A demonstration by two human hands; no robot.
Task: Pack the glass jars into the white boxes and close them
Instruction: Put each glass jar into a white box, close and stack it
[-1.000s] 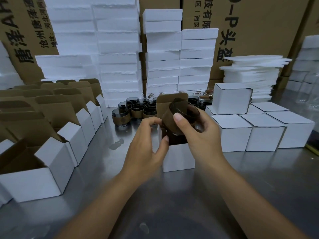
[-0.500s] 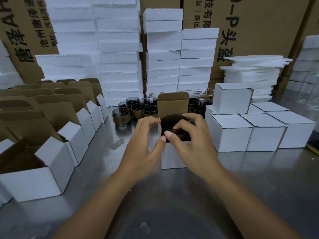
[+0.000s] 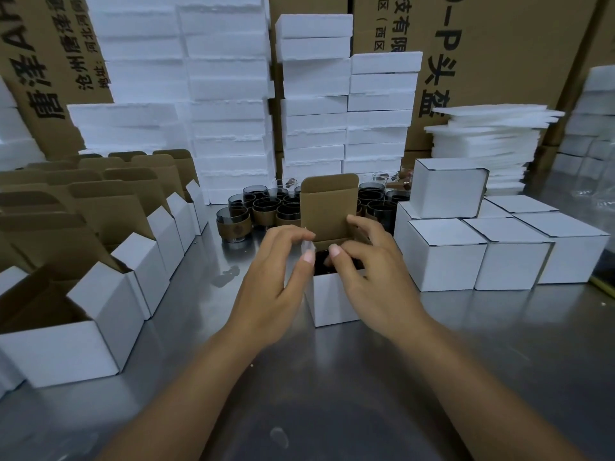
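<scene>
I'm working the open white box [image 3: 327, 302] mid-desk [image 3: 332, 377], with the dark glass jar [image 3: 320, 267] sitting down inside it. My left hand [image 3: 276, 281] is pinching the left side flap [image 3: 308, 246]. My right hand [image 3: 369, 274] is curling over the right edge, and I cannot tell whether it's gripping anything. I'm thinking side flaps flat first, then the tall lid flap [image 3: 329, 204] down and tucked. My thumbs are hiding most of the jar, and the pinched flap is blurring.

Shiny metal surface [image 3: 499, 347]. White foam blocks [image 3: 226, 94] stacked at back. Thin foam sheets [image 3: 492, 128] piled right. Big brown cartons [image 3: 499, 44] behind.
</scene>
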